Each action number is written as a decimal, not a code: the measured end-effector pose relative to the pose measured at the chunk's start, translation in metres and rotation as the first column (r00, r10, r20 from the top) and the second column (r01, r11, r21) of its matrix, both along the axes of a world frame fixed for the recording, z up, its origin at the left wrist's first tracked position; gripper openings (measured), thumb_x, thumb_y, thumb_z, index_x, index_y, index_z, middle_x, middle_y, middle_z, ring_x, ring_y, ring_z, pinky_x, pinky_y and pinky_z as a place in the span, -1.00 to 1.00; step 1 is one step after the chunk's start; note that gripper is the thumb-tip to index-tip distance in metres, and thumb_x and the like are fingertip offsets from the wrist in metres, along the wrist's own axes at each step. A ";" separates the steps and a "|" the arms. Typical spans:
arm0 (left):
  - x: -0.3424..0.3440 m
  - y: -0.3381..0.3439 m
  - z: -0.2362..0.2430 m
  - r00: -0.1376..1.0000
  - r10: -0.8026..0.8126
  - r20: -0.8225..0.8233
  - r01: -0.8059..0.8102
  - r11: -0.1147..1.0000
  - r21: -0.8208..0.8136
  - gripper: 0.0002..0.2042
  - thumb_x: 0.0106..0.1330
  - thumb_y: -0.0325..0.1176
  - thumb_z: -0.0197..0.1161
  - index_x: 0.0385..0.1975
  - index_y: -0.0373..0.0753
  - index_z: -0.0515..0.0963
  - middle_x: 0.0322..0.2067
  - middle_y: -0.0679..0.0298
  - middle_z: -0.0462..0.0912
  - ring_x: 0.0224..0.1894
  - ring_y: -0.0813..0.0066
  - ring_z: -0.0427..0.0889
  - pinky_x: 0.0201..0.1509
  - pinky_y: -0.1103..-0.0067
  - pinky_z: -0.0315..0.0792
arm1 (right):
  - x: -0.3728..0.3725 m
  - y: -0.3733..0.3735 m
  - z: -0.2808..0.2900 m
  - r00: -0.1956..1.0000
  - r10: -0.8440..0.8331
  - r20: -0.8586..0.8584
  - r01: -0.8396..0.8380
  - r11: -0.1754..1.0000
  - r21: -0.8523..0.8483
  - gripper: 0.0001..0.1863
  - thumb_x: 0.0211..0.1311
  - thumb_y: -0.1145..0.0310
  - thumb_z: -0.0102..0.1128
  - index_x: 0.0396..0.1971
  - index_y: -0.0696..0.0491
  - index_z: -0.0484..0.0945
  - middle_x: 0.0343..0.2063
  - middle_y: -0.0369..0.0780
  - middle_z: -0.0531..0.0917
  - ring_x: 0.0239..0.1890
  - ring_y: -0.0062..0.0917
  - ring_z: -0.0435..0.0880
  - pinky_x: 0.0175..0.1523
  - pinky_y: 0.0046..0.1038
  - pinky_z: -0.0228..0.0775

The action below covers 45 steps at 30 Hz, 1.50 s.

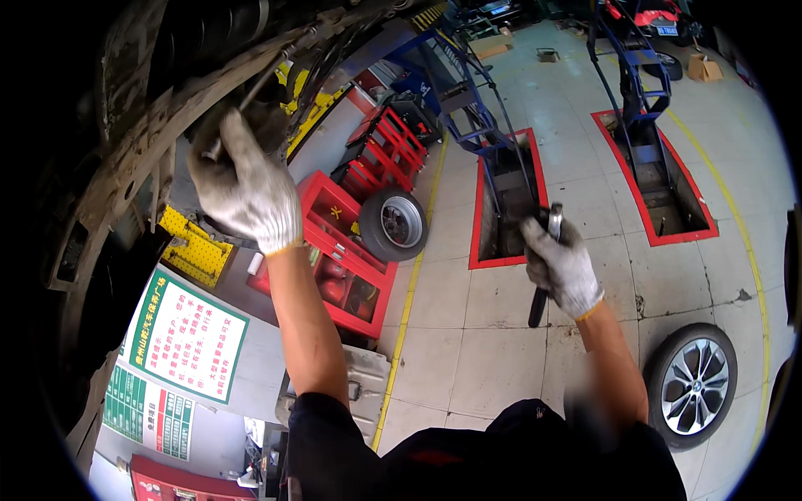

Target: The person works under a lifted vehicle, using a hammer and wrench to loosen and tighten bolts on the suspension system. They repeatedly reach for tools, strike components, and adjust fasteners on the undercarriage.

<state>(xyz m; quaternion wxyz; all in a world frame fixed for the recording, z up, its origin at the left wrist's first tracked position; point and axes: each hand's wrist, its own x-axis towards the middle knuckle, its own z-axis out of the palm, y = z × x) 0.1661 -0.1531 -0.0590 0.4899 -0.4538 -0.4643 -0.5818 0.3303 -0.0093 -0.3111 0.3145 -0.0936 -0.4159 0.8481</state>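
Observation:
My left hand (242, 184), in a whitish work glove, is raised to the dirty underside of a vehicle (159, 125) at the upper left. Its fingers are curled closed beside a metal arm; a small shiny bit shows at them, but I cannot make out what it is. Lower and to the right, my right hand (564, 263), gloved too, grips a ratchet wrench (539, 307) held out over the floor. The bright metal head points up past the thumb, and the black handle sticks out below the fist.
A loose wheel (695, 384) lies on the tiled floor at the right. Another tyre (393, 224) leans by red cabinets (355, 292). Blue lift frames (480, 117) rise from red-edged floor pits (539, 167). Yellow perforated plates (196, 246) and a green-bordered sign (188, 334) are at left.

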 end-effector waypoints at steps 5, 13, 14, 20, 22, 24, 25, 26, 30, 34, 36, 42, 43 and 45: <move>-0.065 0.050 0.043 0.908 0.382 -0.175 -0.371 0.924 0.091 -0.63 0.40 -0.18 0.39 -0.14 -0.46 0.63 -0.38 0.05 0.78 -0.39 0.31 0.78 -0.23 0.51 0.63 | -0.003 -0.006 -0.057 0.982 0.065 0.180 -0.072 0.997 0.031 -0.76 0.49 0.12 0.27 -0.18 -0.03 0.51 -0.55 -0.44 0.46 -0.70 -0.86 0.24 -0.60 -0.70 0.04; -0.101 0.118 0.054 0.873 0.455 -0.178 -0.464 0.886 -0.011 -0.62 0.38 -0.15 0.41 -0.22 -0.43 0.57 -0.44 -0.07 0.73 -0.37 -0.04 0.77 -0.27 0.34 0.63 | 0.011 0.014 -0.046 0.983 0.093 0.156 -0.104 0.993 0.060 -0.70 0.57 0.08 0.13 -0.06 0.02 0.52 -0.48 -0.39 0.50 -0.68 -0.84 0.20 -0.60 -0.69 -0.04; -0.102 0.124 0.053 0.890 0.422 -0.173 -0.429 0.904 -0.001 -0.62 0.38 -0.16 0.41 -0.20 -0.45 0.57 -0.43 -0.07 0.74 -0.37 -0.03 0.78 -0.26 0.34 0.64 | 0.014 0.014 -0.047 0.984 0.076 0.158 -0.087 0.994 0.060 -0.71 0.57 0.10 0.13 -0.07 0.03 0.53 -0.48 -0.39 0.50 -0.68 -0.84 0.20 -0.60 -0.69 -0.04; -0.107 0.140 0.051 0.915 0.375 -0.146 -0.376 0.926 0.020 -0.62 0.39 -0.20 0.39 -0.14 -0.49 0.57 -0.40 -0.05 0.76 -0.35 0.01 0.80 -0.23 0.37 0.65 | 0.032 0.024 -0.061 0.977 0.057 0.207 -0.071 0.996 0.062 -0.75 0.57 0.15 0.14 -0.05 0.03 0.53 -0.46 -0.38 0.53 -0.68 -0.84 0.22 -0.59 -0.69 -0.02; -0.104 0.141 0.050 0.914 0.388 -0.122 -0.388 0.921 0.026 -0.61 0.40 -0.20 0.38 -0.11 -0.50 0.56 -0.41 -0.04 0.76 -0.36 0.07 0.80 -0.25 0.39 0.65 | 0.037 0.028 -0.060 0.974 0.067 0.215 -0.082 0.995 0.059 -0.75 0.57 0.15 0.14 -0.04 0.03 0.53 -0.46 -0.38 0.53 -0.67 -0.84 0.23 -0.59 -0.69 -0.01; -0.105 0.141 0.051 0.897 0.411 -0.161 -0.407 0.912 0.057 -0.61 0.41 -0.20 0.37 -0.09 -0.50 0.56 -0.42 -0.04 0.76 -0.39 0.10 0.80 -0.27 0.40 0.64 | 0.040 0.032 -0.060 0.974 0.078 0.212 -0.093 0.993 0.066 -0.74 0.57 0.15 0.14 -0.04 0.03 0.54 -0.46 -0.38 0.53 -0.67 -0.84 0.23 -0.59 -0.69 -0.01; -0.105 0.141 0.049 0.916 0.383 -0.121 -0.379 0.924 0.053 -0.60 0.41 -0.20 0.37 -0.09 -0.50 0.56 -0.41 -0.03 0.76 -0.39 0.11 0.79 -0.28 0.40 0.64 | 0.041 0.034 -0.061 0.975 0.084 0.207 -0.101 0.992 0.073 -0.75 0.57 0.15 0.15 -0.04 0.03 0.54 -0.46 -0.38 0.53 -0.67 -0.84 0.23 -0.59 -0.69 0.00; -0.097 0.143 0.046 0.934 0.348 -0.083 -0.345 0.937 0.048 -0.60 0.41 -0.19 0.37 -0.08 -0.49 0.56 -0.41 -0.03 0.76 -0.40 0.11 0.79 -0.28 0.40 0.64 | 0.041 0.035 -0.062 0.976 0.086 0.201 -0.103 0.992 0.076 -0.75 0.56 0.15 0.15 -0.04 0.03 0.54 -0.46 -0.38 0.53 -0.67 -0.84 0.24 -0.59 -0.69 0.00; -0.089 0.149 0.046 0.936 0.351 0.020 -0.352 0.934 0.060 -0.59 0.41 -0.18 0.36 -0.06 -0.49 0.56 -0.36 -0.02 0.78 -0.38 0.12 0.78 -0.24 0.42 0.64 | 0.042 0.041 -0.062 0.975 0.075 0.207 -0.099 0.989 0.106 -0.75 0.56 0.15 0.16 -0.05 0.02 0.54 -0.46 -0.38 0.53 -0.66 -0.84 0.25 -0.59 -0.70 0.01; -0.084 0.152 0.045 0.948 0.316 0.019 -0.317 0.946 0.072 -0.59 0.41 -0.17 0.36 -0.06 -0.49 0.56 -0.32 0.00 0.79 -0.35 0.13 0.78 -0.23 0.41 0.65 | 0.045 0.050 -0.069 0.975 0.071 0.212 -0.090 0.992 0.083 -0.75 0.56 0.15 0.16 -0.06 0.02 0.54 -0.47 -0.38 0.53 -0.67 -0.84 0.25 -0.59 -0.70 0.01; -0.096 0.148 0.046 0.919 0.393 -0.018 -0.391 0.918 0.068 -0.59 0.41 -0.17 0.36 -0.07 -0.49 0.56 -0.32 0.00 0.78 -0.34 0.15 0.79 -0.25 0.40 0.66 | 0.046 0.053 -0.066 0.972 0.061 0.228 -0.083 0.993 0.086 -0.77 0.55 0.15 0.17 -0.08 0.00 0.53 -0.48 -0.39 0.52 -0.66 -0.84 0.25 -0.58 -0.70 0.02; -0.101 0.148 0.046 0.925 0.369 -0.087 -0.357 0.925 0.127 -0.62 0.40 -0.20 0.39 -0.12 -0.48 0.58 -0.44 0.02 0.77 -0.42 0.15 0.77 -0.27 0.44 0.62 | 0.042 0.063 -0.060 0.972 0.055 0.230 -0.083 0.990 0.112 -0.75 0.56 0.14 0.15 -0.07 0.02 0.54 -0.48 -0.38 0.52 -0.67 -0.84 0.24 -0.59 -0.70 0.00; -0.104 0.150 0.047 0.921 0.368 -0.129 -0.349 0.925 0.147 -0.62 0.40 -0.21 0.40 -0.12 -0.48 0.58 -0.49 0.03 0.75 -0.46 0.16 0.76 -0.28 0.45 0.60 | 0.039 0.064 -0.057 0.969 0.055 0.240 -0.086 0.989 0.118 -0.75 0.56 0.14 0.15 -0.07 0.02 0.54 -0.48 -0.38 0.52 -0.67 -0.84 0.24 -0.59 -0.70 0.00; -0.105 0.151 0.045 0.926 0.358 -0.118 -0.341 0.929 0.146 -0.62 0.40 -0.20 0.40 -0.12 -0.48 0.58 -0.49 0.04 0.75 -0.47 0.19 0.76 -0.29 0.46 0.60 | 0.038 0.064 -0.056 0.965 0.071 0.254 -0.103 0.988 0.114 -0.76 0.55 0.13 0.17 -0.09 0.00 0.53 -0.48 -0.39 0.52 -0.66 -0.84 0.25 -0.58 -0.70 0.02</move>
